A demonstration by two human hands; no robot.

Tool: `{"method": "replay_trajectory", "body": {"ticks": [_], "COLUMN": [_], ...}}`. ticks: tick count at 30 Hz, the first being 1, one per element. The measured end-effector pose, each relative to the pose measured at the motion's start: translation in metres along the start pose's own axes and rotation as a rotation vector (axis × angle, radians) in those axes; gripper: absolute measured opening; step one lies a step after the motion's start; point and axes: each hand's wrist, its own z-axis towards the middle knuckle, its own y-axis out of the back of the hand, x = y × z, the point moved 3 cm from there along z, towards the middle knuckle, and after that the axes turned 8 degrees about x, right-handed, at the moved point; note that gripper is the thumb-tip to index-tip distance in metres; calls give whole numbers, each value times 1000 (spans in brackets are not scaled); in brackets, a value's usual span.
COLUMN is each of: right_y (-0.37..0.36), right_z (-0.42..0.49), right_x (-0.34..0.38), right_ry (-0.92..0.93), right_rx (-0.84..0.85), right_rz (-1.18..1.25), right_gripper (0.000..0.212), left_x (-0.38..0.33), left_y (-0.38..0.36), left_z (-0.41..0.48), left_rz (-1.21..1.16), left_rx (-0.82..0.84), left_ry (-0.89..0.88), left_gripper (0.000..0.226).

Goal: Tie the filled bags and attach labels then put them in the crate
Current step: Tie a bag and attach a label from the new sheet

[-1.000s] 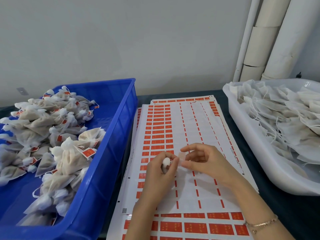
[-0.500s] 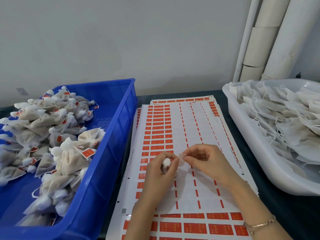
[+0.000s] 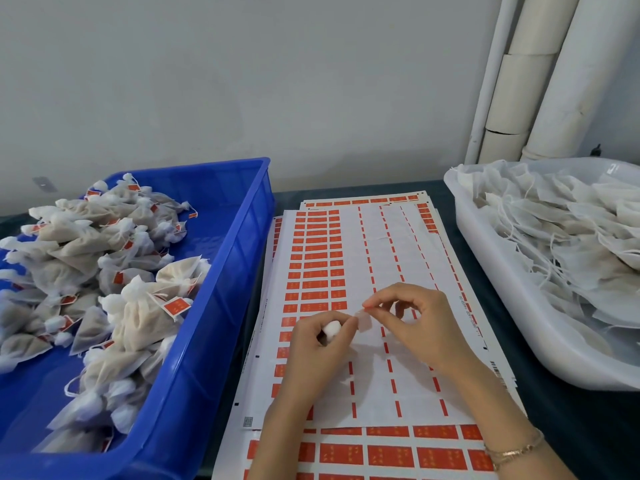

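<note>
Bag (image 3: 331,330) sits bunched in left hand (image 3: 320,348), fingers curled round its neck, above the stacked label sheets (image 3: 353,265); right hand (image 3: 420,329) pinches one label (image 3: 364,321) thumb-to-forefinger just beside it. Dark table (image 3: 571,427), grey wall (image 3: 242,81), three white pipes (image 3: 519,81); one blue crate (image 3: 221,341) heaped with tied bags (image 3: 138,317), one white tub (image 3: 485,271) of loose bags (image 3: 571,244), both uncountable.

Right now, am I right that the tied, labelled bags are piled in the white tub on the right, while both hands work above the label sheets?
Not quite: the labelled bags are piled in the blue crate on the left, as the head view shows. The left hand and right hand do work above the label sheets.
</note>
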Motion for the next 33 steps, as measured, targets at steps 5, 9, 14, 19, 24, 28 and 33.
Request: {"method": "replay_trajectory", "body": {"ticks": [5,9,14,19,24,28,33], "right_y": [2,1,1,-1,-3,-6,-4], "right_z": [-2,-2,-2,-1,-1,-1,-2], "right_x": [7,7,7,3,2,-1,-1], "right_ry": [142,182,222,206,198,149,108], "right_rx": [-9,-1,10,21,44,81,30], "right_rz": [-38,-91,-117,-121,-138,-129,-69], "right_gripper": [14,18,19,21,21,18,27], "left_x": [0,0,1,2,1,1,1], "left_y": [4,6,6,6,6,6,5], "left_z": [2,3,4,4,4,4,5], "left_rz": [-110,-113,-106,-111,-114,-108,-93], "left_rx": [-69,-86,-93,-96,-96,-89,-69], "left_ry": [98,112,127,125,124,112,69], "left_gripper": [21,19,19,20,21,19,14]}}
